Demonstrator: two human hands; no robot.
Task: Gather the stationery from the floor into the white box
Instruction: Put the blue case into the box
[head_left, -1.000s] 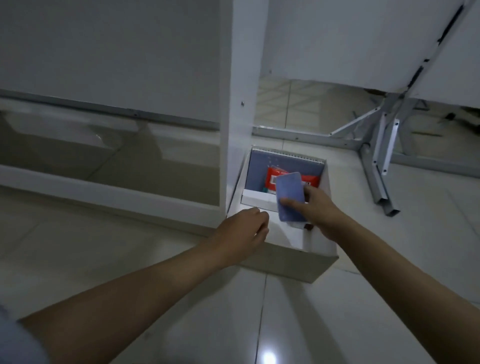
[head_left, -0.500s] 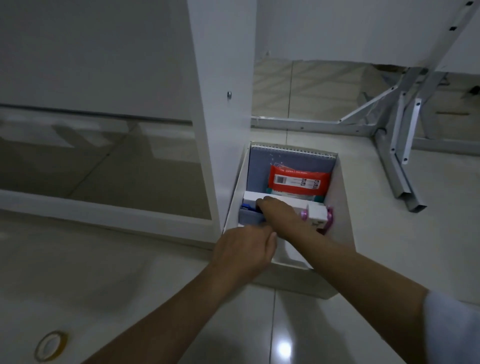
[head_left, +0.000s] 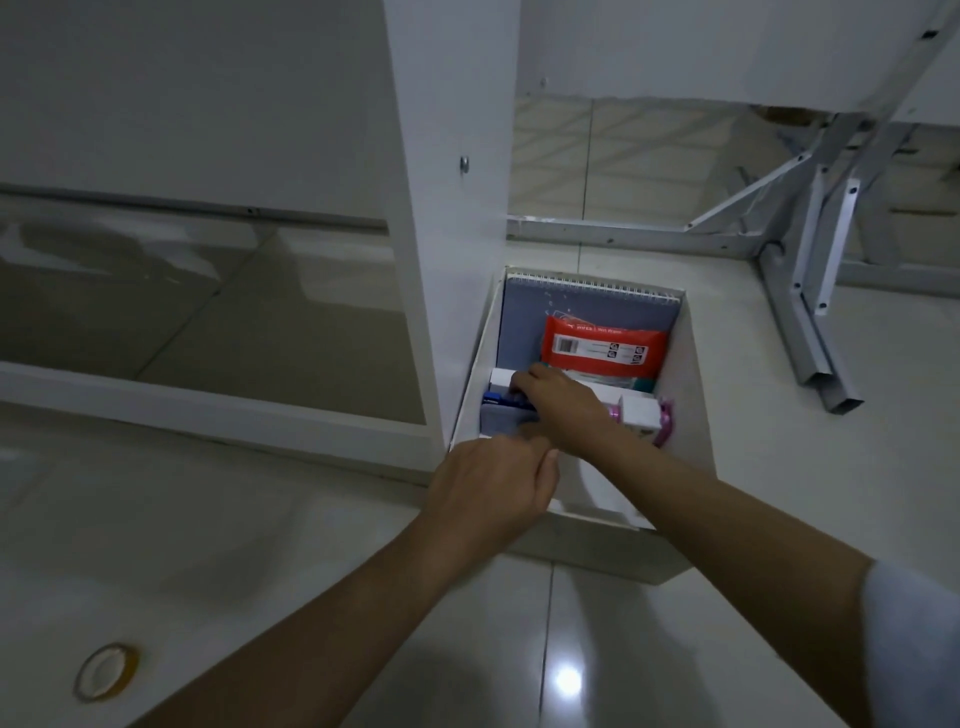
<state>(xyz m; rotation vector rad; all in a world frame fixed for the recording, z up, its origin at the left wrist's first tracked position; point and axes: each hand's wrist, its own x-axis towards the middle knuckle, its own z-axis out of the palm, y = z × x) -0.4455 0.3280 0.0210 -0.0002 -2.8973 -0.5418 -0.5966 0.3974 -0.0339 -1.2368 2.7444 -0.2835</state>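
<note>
The white box (head_left: 691, 395) stands open on the tiled floor against a white panel. Inside it a blue-grey spiral notebook (head_left: 524, 322) leans on the far wall, with a red wipes pack (head_left: 602, 348) in front of it, a white carton (head_left: 636, 410) and a pink tape roll (head_left: 666, 423). My right hand (head_left: 563, 410) reaches into the box, palm down, over a pale blue pad (head_left: 501, 420) at the near left; its fingertips touch the carton. My left hand (head_left: 493, 488) is curled on the box's near rim. A yellowish tape roll (head_left: 106, 673) lies on the floor at the lower left.
A white upright furniture panel (head_left: 452, 208) rises just left of the box, with a low white ledge (head_left: 208, 410) running left from it. Grey metal frame legs (head_left: 810, 322) stand on the floor to the right. The floor tiles are glossy.
My right hand carried the pale blue pad from above the box down inside it. The view moved closer and tilted down, bringing the yellowish tape roll into sight.
</note>
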